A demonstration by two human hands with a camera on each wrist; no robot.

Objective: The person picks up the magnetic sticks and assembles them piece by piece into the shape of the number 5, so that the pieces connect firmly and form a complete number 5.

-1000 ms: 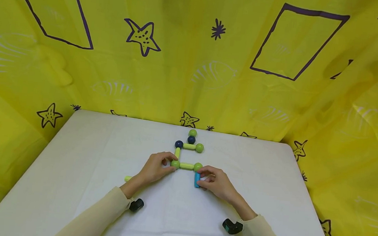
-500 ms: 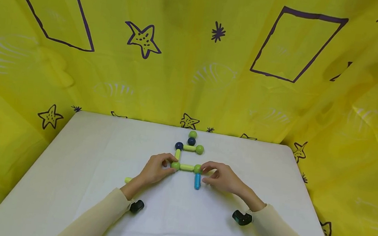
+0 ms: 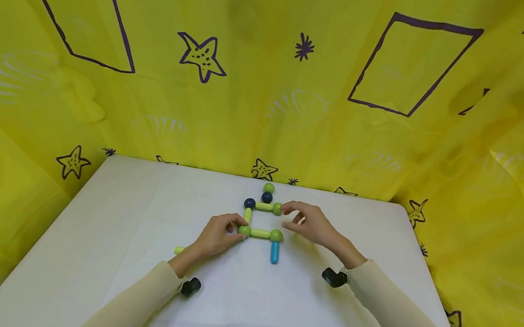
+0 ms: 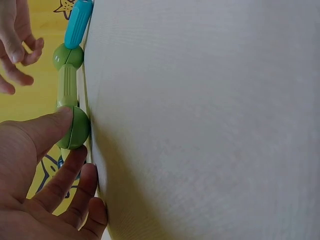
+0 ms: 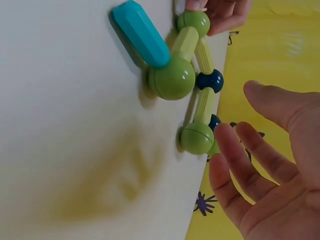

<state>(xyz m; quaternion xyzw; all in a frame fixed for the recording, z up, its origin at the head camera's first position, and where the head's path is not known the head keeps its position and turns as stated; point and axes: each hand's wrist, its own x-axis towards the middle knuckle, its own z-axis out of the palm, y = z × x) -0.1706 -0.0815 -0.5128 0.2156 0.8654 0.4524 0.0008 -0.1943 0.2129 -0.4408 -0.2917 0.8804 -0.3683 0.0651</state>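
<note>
A figure of balls and rods lies flat on the white table. My left hand (image 3: pixel 219 234) pinches its near-left green ball (image 3: pixel 244 231) between thumb and forefinger. A pale green rod (image 3: pixel 260 234) joins that ball to a second green ball (image 3: pixel 276 235), from which a blue rod (image 3: pixel 274 252) points toward me. Further back, a dark blue ball (image 3: pixel 249 203) connects by another pale rod to a green ball (image 3: pixel 277 208). Just right of this last ball hovers my right hand (image 3: pixel 313 224), fingers parted, holding nothing in the right wrist view.
Behind the figure sit a loose-looking dark blue ball (image 3: pixel 266 197) and a green ball (image 3: pixel 268 188). A pale green rod (image 3: pixel 179 250) lies partly hidden behind the left forearm. Yellow patterned cloth (image 3: pixel 248 104) encloses the table's back and sides.
My right hand has let go of the blue rod and moved away toward the back. The rod stays against the green ball. My left hand keeps its pinch.
</note>
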